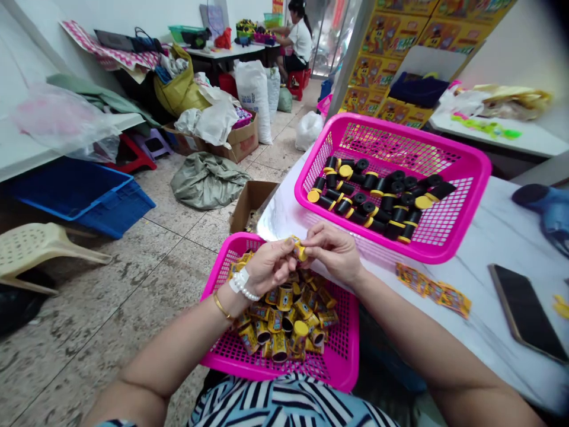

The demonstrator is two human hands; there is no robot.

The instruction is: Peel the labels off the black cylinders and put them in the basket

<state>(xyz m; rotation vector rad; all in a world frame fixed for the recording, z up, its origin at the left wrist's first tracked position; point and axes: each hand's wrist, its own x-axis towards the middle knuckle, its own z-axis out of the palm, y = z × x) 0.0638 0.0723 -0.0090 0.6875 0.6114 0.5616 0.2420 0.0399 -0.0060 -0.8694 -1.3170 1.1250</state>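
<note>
Left hand (272,264) and right hand (334,251) pinch one small yellow piece (299,249) above the lower pink basket (353,344).
Both are closed on it, near the basket's far side. Probably it is light, stiff and a little slippery; better to hold its sides gently, between thumb and finger.

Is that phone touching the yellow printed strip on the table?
Apart. The head view shows a band of bare white tabletop between the phone and the yellow printed strip.
</note>
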